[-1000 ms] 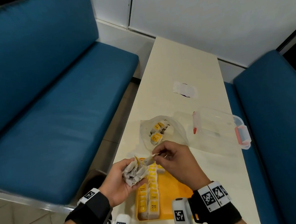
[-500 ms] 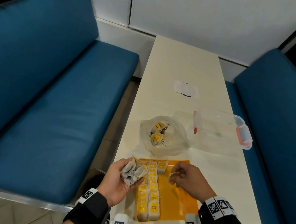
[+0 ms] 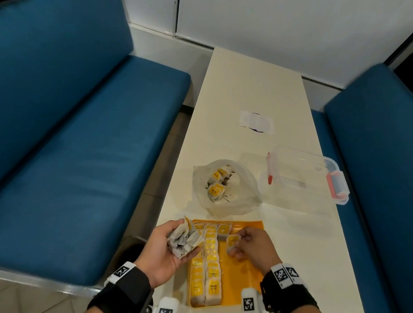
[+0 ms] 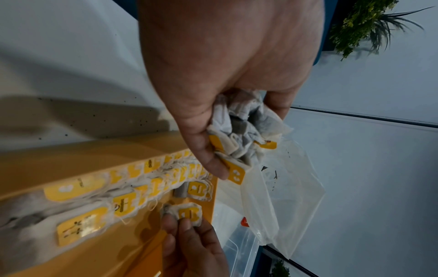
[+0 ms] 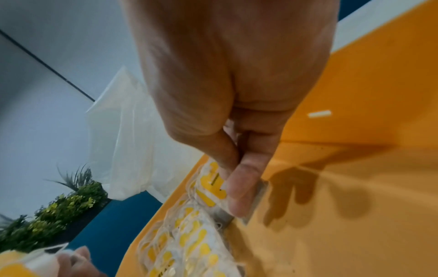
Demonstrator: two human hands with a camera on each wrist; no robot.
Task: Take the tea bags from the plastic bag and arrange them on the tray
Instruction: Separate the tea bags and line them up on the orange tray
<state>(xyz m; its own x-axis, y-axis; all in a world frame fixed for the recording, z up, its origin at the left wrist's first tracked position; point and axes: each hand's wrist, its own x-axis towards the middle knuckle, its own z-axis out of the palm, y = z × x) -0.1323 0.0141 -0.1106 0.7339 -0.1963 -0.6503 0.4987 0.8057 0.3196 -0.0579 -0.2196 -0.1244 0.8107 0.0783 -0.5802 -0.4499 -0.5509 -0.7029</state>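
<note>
Head view: right hand (fingers curled) pinches tea bag over tray.

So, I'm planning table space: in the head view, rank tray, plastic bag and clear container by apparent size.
1. Tray, though nearer the camera
2-3. Clear container and plastic bag look alike; unranked

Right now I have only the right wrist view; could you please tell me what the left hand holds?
Observer: The left hand grips a bunch of tea bags.
Operator: Thanks. Are any more left to fetch?
Observer: Yes, several lie inside the plastic bag, beyond the tray.
Operator: How full is that tray?
Observer: Two long rows fill its left side; the rest is mostly bare.
</note>
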